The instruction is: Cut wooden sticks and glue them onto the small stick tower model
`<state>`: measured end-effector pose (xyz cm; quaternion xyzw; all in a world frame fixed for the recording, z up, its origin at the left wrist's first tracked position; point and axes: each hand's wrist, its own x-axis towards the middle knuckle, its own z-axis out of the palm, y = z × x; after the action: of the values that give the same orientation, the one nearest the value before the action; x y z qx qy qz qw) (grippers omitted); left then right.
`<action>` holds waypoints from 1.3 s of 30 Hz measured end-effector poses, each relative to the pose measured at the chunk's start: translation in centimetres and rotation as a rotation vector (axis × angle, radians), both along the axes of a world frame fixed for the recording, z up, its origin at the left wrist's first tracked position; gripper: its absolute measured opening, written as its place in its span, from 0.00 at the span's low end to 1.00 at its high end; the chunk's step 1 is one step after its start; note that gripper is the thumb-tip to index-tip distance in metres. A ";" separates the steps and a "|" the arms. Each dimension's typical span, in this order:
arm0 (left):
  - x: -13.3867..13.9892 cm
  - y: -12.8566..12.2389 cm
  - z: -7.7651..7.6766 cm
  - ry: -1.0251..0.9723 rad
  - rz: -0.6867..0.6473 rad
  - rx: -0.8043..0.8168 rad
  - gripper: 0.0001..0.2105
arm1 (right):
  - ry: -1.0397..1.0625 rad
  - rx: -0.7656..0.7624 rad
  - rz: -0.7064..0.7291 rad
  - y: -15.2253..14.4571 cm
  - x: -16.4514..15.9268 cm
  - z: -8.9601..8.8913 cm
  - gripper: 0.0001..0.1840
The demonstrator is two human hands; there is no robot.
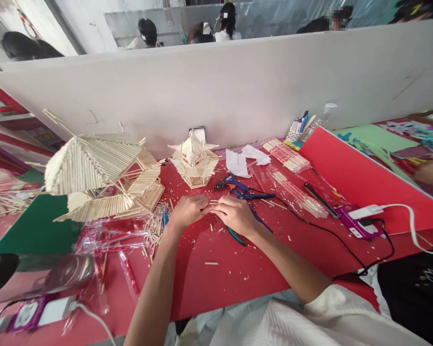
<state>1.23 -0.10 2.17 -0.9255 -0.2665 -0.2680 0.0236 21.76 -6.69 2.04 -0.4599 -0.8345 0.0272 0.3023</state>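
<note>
My left hand [190,211] and my right hand [235,214] meet over the red table [205,288], fingers closed. Thin pale wooden sticks [213,202] show between the fingertips of both; their exact number is hard to tell. Just beyond my right hand lie a blue glue gun [231,181] and blue-handled pliers [254,195]. A green-handled tool [235,236], partly hidden, pokes out under my right wrist. Behind my hands stands a small stick-built pagoda [195,161]. To the left is a larger stick structure with a broad roof [97,166].
Stick offcuts [156,230] and a blue pen [165,215] lie left of my left hand. Bagged sticks [298,192], white tissue [237,162] and a purple power strip [359,226] are on the right. A red board [368,182] leans there. A white partition [216,91] runs behind.
</note>
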 end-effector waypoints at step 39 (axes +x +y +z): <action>-4.3 1.2 1.0 0.217 0.430 -0.213 0.16 | -0.212 -0.264 -0.125 0.3 4.3 1.6 0.12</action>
<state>-3.12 1.07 3.22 -0.8682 -0.4797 -0.1263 0.0107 26.03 -6.42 3.67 -0.5470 -0.8206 0.0688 0.1508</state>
